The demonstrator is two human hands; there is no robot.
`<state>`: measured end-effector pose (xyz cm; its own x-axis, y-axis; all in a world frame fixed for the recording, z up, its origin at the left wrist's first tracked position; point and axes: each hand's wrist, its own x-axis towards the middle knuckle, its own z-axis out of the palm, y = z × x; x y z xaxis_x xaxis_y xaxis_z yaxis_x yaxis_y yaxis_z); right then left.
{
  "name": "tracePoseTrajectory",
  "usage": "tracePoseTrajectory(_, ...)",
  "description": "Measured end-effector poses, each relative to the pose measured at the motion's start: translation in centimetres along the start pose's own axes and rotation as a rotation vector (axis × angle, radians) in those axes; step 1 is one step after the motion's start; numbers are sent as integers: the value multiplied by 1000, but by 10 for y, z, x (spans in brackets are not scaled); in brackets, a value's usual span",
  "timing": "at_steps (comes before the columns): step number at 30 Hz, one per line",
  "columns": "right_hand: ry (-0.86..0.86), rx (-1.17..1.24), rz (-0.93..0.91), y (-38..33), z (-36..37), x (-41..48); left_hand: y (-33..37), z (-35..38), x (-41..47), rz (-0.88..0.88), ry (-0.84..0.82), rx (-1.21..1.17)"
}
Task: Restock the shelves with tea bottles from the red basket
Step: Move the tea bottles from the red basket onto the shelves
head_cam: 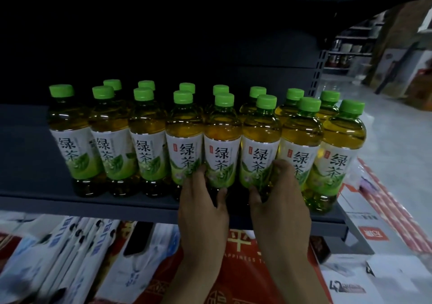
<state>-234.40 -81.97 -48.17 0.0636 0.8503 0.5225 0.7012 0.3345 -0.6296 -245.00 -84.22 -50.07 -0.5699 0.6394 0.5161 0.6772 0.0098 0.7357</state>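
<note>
Left grip (203, 210) wraps the lower body of the fifth green tea bottle (222, 140) in the front row. Right grip (278, 210) wraps the sixth green tea bottle (260, 144), which touches the fifth. Both bottles stand upright at the front edge of the dark shelf (30, 163). The back row of bottles (187, 87) stands directly behind.

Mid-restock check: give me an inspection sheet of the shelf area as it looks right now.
Surface: dark grey shelf, bottles standing near its front edge.
Job's things: green-capped tea bottles upright in two rows; red basket not in view.
Clutter: white packets and red packaging on the level below.
Grippers: left hand grips the fifth front bottle from the left; right hand grips the sixth front bottle.
Cables: nothing seen.
Surroundings: pale aisle floor to the right, further shelving beyond.
</note>
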Motion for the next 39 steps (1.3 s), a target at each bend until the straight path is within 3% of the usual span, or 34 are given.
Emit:
tracePoseTrajectory(4, 103, 135, -88, -20, 4, -4, -3, -18, 6, -28, -9, -112)
tracePoseTrajectory(11, -61, 142, -291, -69, 53, -29, -60, -66, 36, -65, 173, -81)
tracePoseTrajectory(21, 42, -11, -239, -77, 83, -28, -82, -63, 47, 3, 129, -9)
tracePoseTrajectory(32, 121, 24, -199, -87, 96, -27, -81, -66, 51, -17, 93, -33)
tracePoseTrajectory(36, 113, 119, -269, -104, 102, -38, -95, -108, 68, 20, 290, -25)
tracePoseTrajectory(38, 47, 104, -296, -113, 110, -43, -119, -129, 84, -84, 344, -3)
tracePoseTrajectory(39, 25, 85, -297, -116, 115, -45, -132, -136, 91, -150, 292, -12)
